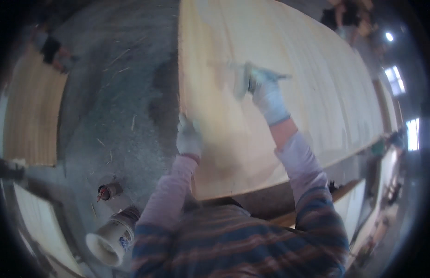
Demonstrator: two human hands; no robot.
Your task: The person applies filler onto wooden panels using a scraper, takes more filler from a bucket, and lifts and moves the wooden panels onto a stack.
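A large pale wood sheet (305,104), which looks like plywood or veneer with visible grain, spreads before me. My left hand (189,137), in a light knit glove, lies at its left edge, fingers by the rim; blur hides whether they curl around it. Over the sheet's face, my right hand (265,92), gloved too, is closed around a flat hand tool (241,81). Motion blur smears that tool, so its exact kind and whether it touches the wood are unclear.
On the floor at lower left are a white plastic bucket (105,246) and a small dark pot (109,191). Wood slivers (133,123) litter the concrete. A stack of sheets (34,118) stands far left, a person (55,50) beside it. Another person (350,17) is at upper right.
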